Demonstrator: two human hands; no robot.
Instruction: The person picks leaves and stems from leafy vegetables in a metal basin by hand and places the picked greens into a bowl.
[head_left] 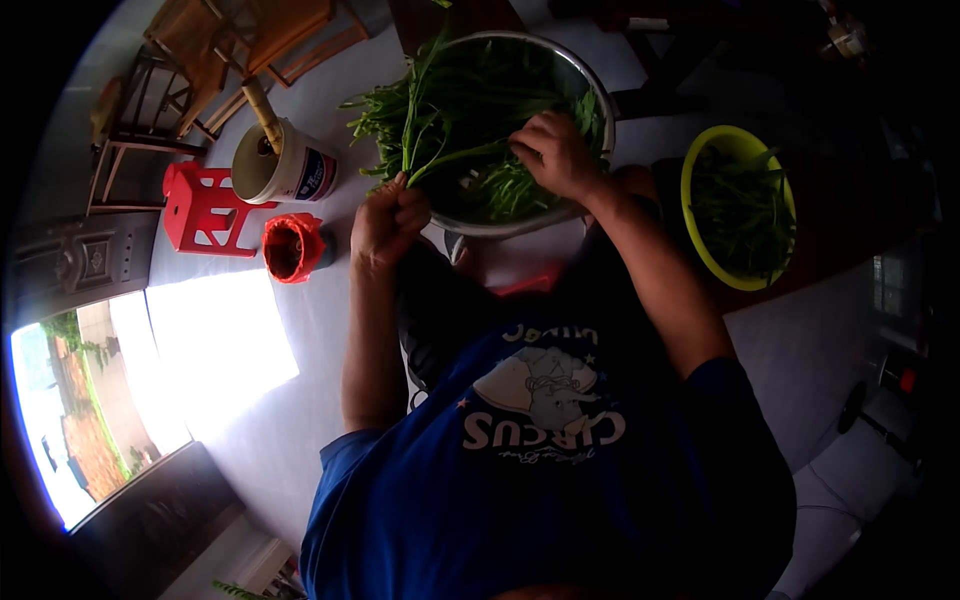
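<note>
My left hand point(390, 222) is closed around the base of a long leafy green stem point(410, 125), which stands up from the fist with thin shoots branching off. One shoot runs sideways to my right hand point(560, 157), whose fingers are pinched together at its end. Both hands are over the near side of a large metal basin point(590, 75). Long-stemmed leafy greens point(480, 90) fill it and hang over its left rim. Shorter cut pieces lie near the front of the basin, below my right hand.
A yellow-green basket point(690, 215) with more greens stands at the right. To the left are a white bucket point(255, 175), a small bin lined with a red bag point(290, 250), a red plastic stool point(185, 215) and wooden chairs point(280, 40).
</note>
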